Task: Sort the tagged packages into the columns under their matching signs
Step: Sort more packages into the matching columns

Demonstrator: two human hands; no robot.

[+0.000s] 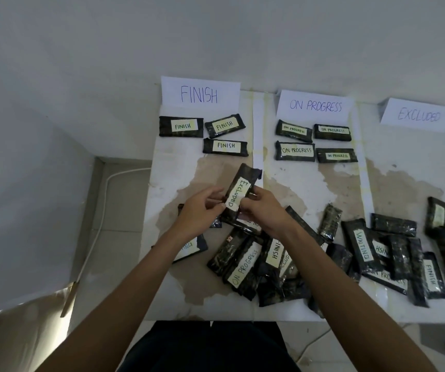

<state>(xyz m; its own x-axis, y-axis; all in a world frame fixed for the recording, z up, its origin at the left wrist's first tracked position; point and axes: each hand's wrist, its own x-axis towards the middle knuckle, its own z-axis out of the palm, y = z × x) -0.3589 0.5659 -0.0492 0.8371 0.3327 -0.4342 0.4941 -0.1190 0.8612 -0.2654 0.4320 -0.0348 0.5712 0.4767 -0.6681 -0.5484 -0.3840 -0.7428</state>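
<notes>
as hands (199,214) (265,212) grip it, pkg (238,194) tilts.

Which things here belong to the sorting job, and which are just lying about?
Job: EXCLUDED package, held in left hand and right hand; FINISH sign, ON PROGRESS sign, EXCLUDED sign; unsorted pile.
Lying about: white cable, tan stick on the floor.

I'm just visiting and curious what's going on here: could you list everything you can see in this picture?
Table: one, white, stained.
Signs: three, white, far edge: FINISH sign, ON PROGRESS sign, EXCLUDED sign.
FINISH packages: three, black, under FINISH sign.
ON PROGRESS packages: four, black, under their sign.
EXCLUDED package: one, black, lifted, centre.
Unsorted pile: many, black, near edge.
Cable: one, white, floor at left.
Left hand, right hand: two, both gripping the EXCLUDED package.
</notes>
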